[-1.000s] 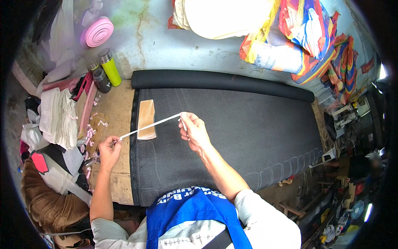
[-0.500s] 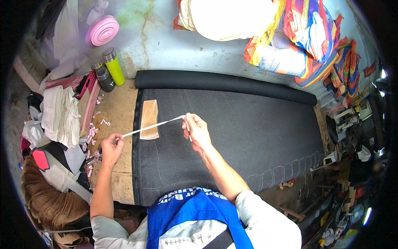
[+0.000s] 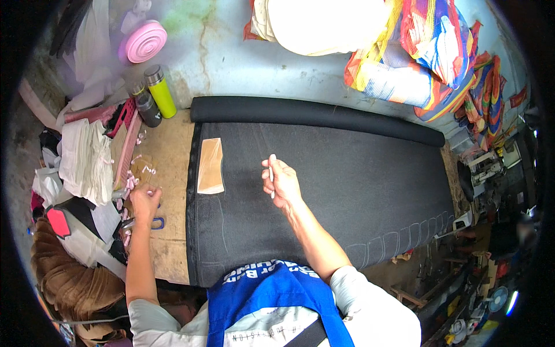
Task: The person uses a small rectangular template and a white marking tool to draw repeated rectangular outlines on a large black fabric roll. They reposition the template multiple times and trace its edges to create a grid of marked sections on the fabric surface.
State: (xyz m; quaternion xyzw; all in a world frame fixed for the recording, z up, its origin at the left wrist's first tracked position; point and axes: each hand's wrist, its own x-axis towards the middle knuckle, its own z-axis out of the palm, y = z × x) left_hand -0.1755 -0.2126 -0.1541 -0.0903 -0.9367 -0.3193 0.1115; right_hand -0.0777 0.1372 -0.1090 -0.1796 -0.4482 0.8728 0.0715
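My right hand [image 3: 283, 184] is raised above the black fabric [image 3: 329, 179], its fingers curled round a thin white stick [image 3: 272, 174] that looks like marking chalk. At the left, over the wooden tabletop [image 3: 173, 243], my left hand [image 3: 145, 202] has its fingers pinched together; what they hold, if anything, I cannot make out. Just beneath that hand, blue looped handles [image 3: 158, 223], apparently of scissors, stick out. Between my hands a brown card template [image 3: 210, 166] lies flat on the fabric. Pale drawn outlines [image 3: 393, 238] run along the fabric's near right edge.
A fabric roll [image 3: 312, 118] spans the table's back edge. Left of the table are pink pieces [image 3: 132, 182], a pink basket [image 3: 126, 153] and folded white cloth [image 3: 84, 159]. A green bottle [image 3: 162, 95] and a dark bottle [image 3: 148, 110] stand at the back left.
The white strip stretched between my hands is no longer seen there. My left hand has moved a little left, beside the pink pieces; my right hand has shifted slightly right, still gripping the stick.
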